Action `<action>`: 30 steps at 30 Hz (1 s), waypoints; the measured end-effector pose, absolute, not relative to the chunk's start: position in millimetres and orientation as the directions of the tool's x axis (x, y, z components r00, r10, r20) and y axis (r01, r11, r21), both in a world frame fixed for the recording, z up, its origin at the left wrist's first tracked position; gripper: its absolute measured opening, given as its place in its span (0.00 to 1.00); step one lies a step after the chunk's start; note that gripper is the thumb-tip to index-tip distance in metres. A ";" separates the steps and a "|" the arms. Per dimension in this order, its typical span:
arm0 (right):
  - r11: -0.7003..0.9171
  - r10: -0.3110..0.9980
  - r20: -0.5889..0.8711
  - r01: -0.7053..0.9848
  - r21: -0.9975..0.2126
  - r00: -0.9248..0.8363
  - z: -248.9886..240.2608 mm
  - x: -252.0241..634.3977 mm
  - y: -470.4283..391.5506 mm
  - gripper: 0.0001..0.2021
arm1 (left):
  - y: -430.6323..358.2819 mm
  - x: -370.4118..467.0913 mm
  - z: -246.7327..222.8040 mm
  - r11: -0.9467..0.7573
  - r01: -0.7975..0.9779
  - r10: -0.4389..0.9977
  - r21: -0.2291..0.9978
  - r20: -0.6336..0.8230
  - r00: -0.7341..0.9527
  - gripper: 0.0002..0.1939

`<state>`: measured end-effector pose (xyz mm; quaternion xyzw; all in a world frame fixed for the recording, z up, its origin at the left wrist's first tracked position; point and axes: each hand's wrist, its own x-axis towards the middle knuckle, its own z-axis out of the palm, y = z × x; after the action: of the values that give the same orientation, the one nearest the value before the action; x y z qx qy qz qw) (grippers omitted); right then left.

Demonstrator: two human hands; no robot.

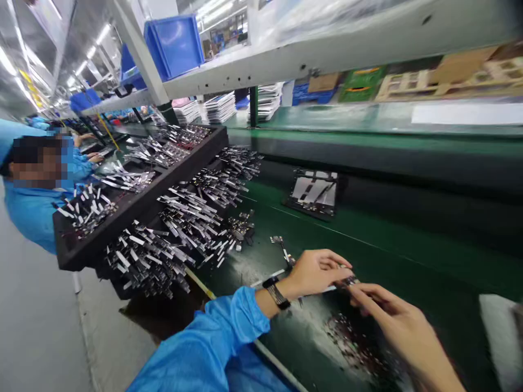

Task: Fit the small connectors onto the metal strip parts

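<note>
My left hand (314, 272), with a dark watch on the wrist, is closed in a pinch over the green bench. Its fingertips meet those of my right hand (398, 321) at a small circuit board (349, 280), which both hands grip. The fingers partly cover this board. A thin strip-like part (286, 253) lies on the bench just beyond my left wrist. Below my right hand is a scatter of tiny dark and reddish pieces (353, 340), some of it blurred.
Bundles of strip-like electronic parts (190, 215) fill black foam trays (139, 204) on the left. A flat black device frame (314, 190) lies farther back. Above runs a metal shelf (261, 68) with a blue bin (175, 46). A co-worker in blue (30, 212) is at far left.
</note>
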<state>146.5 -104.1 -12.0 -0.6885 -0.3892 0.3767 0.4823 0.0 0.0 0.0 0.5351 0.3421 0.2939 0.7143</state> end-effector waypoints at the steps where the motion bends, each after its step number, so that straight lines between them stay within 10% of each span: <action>1: -0.226 0.903 -0.141 0.172 -0.959 0.405 -11.3 147.1 -105.4 0.26 | 0.1 -0.1 1.2 0.269 -0.043 0.785 0.962 -0.193 0.588 0.25; 30: -0.072 0.911 -0.006 0.146 -0.987 0.411 -3.5 141.0 -107.1 0.23 | 3.7 -0.1 9.1 0.223 -0.084 0.775 0.971 -0.124 0.620 0.26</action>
<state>141.0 -107.1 -3.5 -0.6416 -0.4122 0.3527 0.5423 -0.1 3.7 9.1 0.5464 0.3163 0.3003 0.7150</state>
